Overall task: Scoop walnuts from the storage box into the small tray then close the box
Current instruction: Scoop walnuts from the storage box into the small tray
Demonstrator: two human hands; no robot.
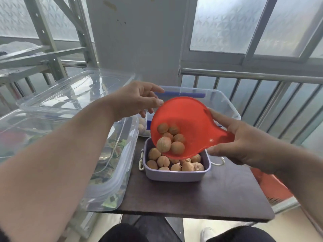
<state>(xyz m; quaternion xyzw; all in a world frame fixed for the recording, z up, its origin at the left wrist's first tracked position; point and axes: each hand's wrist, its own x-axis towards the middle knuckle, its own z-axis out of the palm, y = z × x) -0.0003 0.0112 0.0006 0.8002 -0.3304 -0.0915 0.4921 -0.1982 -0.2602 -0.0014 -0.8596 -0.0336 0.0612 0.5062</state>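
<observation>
No text, label, brand or number can be read anywhere; the dark flecks on the white pillar (132,32) seem mere stains.

The tray (176,175) sits mid-table, its mouth largely roofed by the tilted red scoop (188,119), which hangs just above the far rim; only the near strip of walnuts (174,165) lies open from above. The right hand (244,142) blocks the tray's right side, the left hand (138,100) hovers over the gap between the bin (111,172) and the box (225,103). The bin walls off the tray's left, nearly touching it. The box stands close behind, its mouth uncovered. Bare table (218,198) in front and to the right of the tray gives free approach. A railing (262,95) closes the far right.
</observation>
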